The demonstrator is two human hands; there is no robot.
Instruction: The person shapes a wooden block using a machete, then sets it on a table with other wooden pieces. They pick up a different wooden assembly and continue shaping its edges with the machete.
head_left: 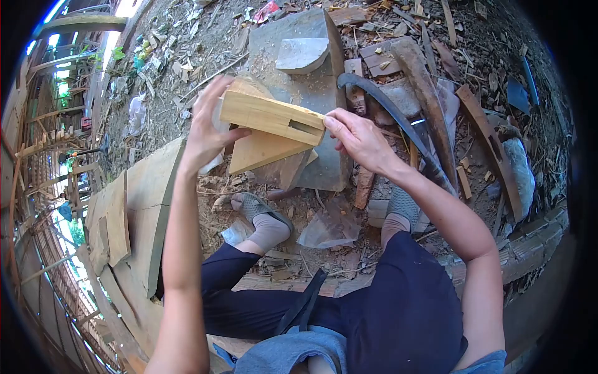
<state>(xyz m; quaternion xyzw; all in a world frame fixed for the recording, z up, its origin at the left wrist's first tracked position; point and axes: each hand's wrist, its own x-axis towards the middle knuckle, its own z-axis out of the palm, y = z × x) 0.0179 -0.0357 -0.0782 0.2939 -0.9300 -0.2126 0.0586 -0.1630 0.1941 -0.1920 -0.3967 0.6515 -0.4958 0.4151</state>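
Note:
A yellowish wooden block (pixel 265 116) with a dark rectangular slot near its right end is above a flat board (pixel 265 151) and a grey slab. My right hand (pixel 358 138) pinches the block's right end between thumb and fingers. At the other end my left hand (pixel 208 124) is spread, its thumb apart from its slightly blurred fingers, beside the block's left end. Whether it touches the wood is hard to tell. The grey slab (pixel 330 168) lies on the ground, with a smaller pale piece (pixel 303 53) on its far part.
A curved dark blade-like tool (pixel 392 112) lies to the right, near long wooden pieces (pixel 489 140). Large planks (pixel 146 206) lean at the left. A clear plastic bag (pixel 330 225) is between my sandalled feet. Wood scraps litter the ground.

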